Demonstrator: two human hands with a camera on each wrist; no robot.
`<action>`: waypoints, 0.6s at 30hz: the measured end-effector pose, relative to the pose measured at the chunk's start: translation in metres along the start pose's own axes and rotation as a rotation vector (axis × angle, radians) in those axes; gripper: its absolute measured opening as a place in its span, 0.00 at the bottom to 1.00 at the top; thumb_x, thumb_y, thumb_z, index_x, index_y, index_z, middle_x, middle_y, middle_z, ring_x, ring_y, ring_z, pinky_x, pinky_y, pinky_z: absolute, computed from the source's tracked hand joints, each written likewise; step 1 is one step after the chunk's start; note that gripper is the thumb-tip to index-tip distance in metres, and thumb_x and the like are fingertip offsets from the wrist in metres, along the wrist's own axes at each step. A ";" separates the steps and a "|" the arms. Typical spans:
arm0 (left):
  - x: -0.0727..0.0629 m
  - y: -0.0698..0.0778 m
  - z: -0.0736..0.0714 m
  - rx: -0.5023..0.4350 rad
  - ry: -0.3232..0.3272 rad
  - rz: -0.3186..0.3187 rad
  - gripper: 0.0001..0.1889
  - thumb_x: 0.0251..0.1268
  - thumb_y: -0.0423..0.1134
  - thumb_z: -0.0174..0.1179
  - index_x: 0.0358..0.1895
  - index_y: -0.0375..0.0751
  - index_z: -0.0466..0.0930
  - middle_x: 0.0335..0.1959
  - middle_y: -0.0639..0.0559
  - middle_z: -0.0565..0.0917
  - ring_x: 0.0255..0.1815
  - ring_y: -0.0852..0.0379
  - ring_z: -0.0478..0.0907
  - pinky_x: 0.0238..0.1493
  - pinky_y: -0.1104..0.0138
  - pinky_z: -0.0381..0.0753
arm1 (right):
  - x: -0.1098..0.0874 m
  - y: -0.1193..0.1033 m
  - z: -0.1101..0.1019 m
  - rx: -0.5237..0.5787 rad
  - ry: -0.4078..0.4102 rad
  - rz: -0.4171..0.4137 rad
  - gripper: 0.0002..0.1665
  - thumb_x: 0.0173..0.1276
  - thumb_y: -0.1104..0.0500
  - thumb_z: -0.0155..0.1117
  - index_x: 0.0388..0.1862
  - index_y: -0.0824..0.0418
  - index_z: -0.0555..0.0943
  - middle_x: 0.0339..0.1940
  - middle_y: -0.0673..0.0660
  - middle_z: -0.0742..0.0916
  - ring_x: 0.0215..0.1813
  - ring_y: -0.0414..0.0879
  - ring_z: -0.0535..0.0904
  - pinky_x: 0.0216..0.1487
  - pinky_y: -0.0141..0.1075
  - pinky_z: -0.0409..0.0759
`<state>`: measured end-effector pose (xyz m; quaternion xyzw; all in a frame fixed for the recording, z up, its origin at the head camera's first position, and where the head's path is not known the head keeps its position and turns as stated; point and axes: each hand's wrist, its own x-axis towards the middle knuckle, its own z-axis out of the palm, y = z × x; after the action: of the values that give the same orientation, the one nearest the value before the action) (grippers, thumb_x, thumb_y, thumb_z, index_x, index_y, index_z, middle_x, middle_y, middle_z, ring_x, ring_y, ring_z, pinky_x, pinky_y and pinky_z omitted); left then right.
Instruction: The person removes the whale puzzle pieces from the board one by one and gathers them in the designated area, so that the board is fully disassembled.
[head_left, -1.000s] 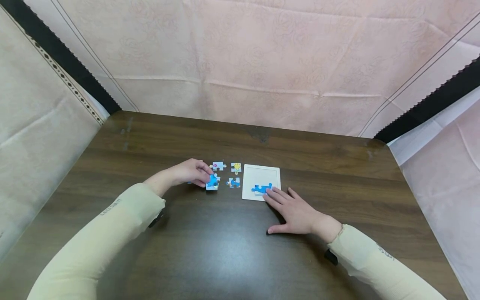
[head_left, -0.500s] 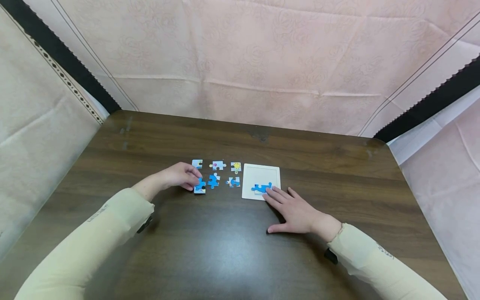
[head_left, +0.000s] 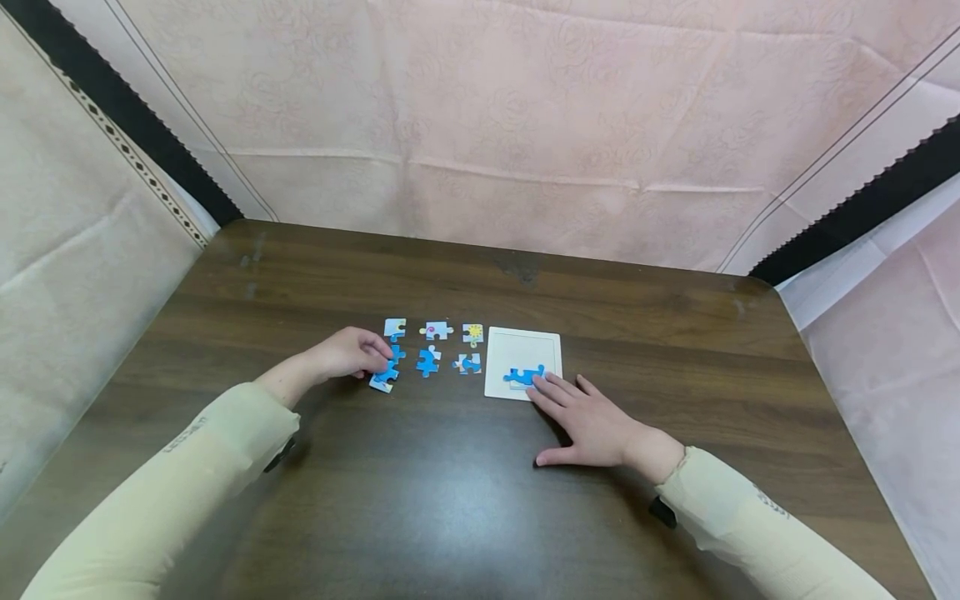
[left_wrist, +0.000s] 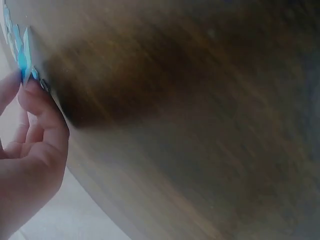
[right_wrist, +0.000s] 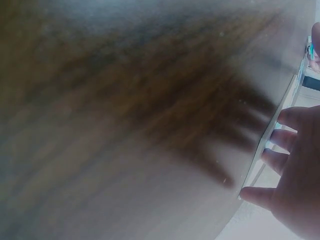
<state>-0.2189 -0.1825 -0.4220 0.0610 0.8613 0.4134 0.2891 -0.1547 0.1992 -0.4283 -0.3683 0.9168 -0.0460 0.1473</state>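
Note:
In the head view my left hand (head_left: 347,353) pinches a blue-and-white jigsaw piece (head_left: 384,380). The left wrist view shows that piece (left_wrist: 26,55) tipped on edge between thumb and finger. Just beyond it lies another blue piece (head_left: 397,353), partly covered by the fingers. My right hand (head_left: 588,423) is spread with straight fingers, their tips on the lower right corner of a white square puzzle tray (head_left: 521,343). A blue piece (head_left: 522,377) sits low in the tray, close to those fingertips.
Several loose jigsaw pieces lie left of the tray: one with a yellow sun (head_left: 472,334), a pale one (head_left: 437,331), a corner piece (head_left: 394,328), and two blue ones (head_left: 427,362). The dark wooden table (head_left: 450,492) ends at a pink cloth (head_left: 525,125) behind.
My left hand has moved left with the pinched jigsaw piece, away from the blue piece it was over. The piece has turned slightly. My right hand and the tray have stayed put.

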 end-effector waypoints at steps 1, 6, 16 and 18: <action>0.000 0.000 0.000 0.005 0.004 -0.001 0.15 0.63 0.37 0.58 0.49 0.31 0.76 0.42 0.42 0.83 0.37 0.56 0.76 0.38 0.68 0.79 | 0.000 0.000 0.000 0.000 0.001 -0.001 0.53 0.58 0.27 0.54 0.74 0.55 0.56 0.75 0.57 0.60 0.77 0.54 0.51 0.71 0.62 0.51; -0.002 0.000 -0.001 -0.004 0.007 -0.013 0.15 0.63 0.36 0.57 0.50 0.29 0.76 0.42 0.41 0.83 0.34 0.57 0.76 0.37 0.68 0.81 | 0.000 -0.001 0.000 -0.005 0.004 0.000 0.53 0.58 0.27 0.54 0.74 0.55 0.56 0.75 0.57 0.60 0.76 0.54 0.51 0.71 0.62 0.51; -0.004 0.005 -0.007 -0.024 -0.003 -0.028 0.17 0.65 0.36 0.56 0.52 0.28 0.73 0.41 0.39 0.81 0.36 0.55 0.78 0.39 0.67 0.84 | 0.000 0.000 0.000 -0.007 0.008 -0.001 0.53 0.58 0.27 0.53 0.74 0.55 0.56 0.75 0.57 0.60 0.76 0.54 0.51 0.71 0.61 0.51; -0.003 0.008 -0.008 -0.019 -0.002 -0.028 0.17 0.65 0.37 0.56 0.52 0.29 0.74 0.42 0.39 0.81 0.37 0.54 0.78 0.40 0.67 0.83 | 0.000 0.000 0.000 -0.006 0.009 0.000 0.53 0.58 0.27 0.54 0.74 0.55 0.56 0.75 0.57 0.60 0.76 0.54 0.51 0.71 0.61 0.51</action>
<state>-0.2218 -0.1836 -0.4111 0.0467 0.8577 0.4177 0.2962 -0.1543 0.1993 -0.4283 -0.3687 0.9175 -0.0448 0.1419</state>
